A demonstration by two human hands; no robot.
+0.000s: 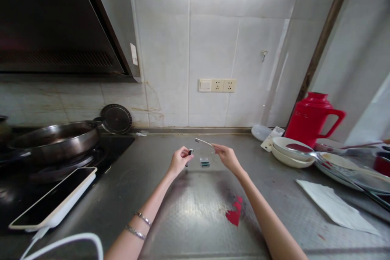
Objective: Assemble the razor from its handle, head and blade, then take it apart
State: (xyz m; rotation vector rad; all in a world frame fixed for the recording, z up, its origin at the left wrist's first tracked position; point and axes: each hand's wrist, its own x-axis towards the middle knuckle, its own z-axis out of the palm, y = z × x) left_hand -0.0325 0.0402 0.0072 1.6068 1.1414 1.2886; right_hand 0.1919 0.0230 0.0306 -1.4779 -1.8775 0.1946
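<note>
My left hand [180, 160] pinches a small black object with a silvery top [190, 152]; its kind is too small to make out. Across from it, my right hand [227, 156] grips one end of a thin silvery rod [204, 142], which points left and slightly up, above the counter. The rod's tip is apart from the black object. On the steel counter [189, 211], between and just below the two hands, lies a small clear piece with dark teal bands [205, 162]. My fingers partly cover both held things.
On the left, a phone [57, 197] with a white cable lies by the stove, where a steel pan [57, 142] sits. To the right stand white bowls [292, 158], a red thermos jug [309, 120] and plates. A white napkin [335, 205] and a red patch [234, 211] are nearer.
</note>
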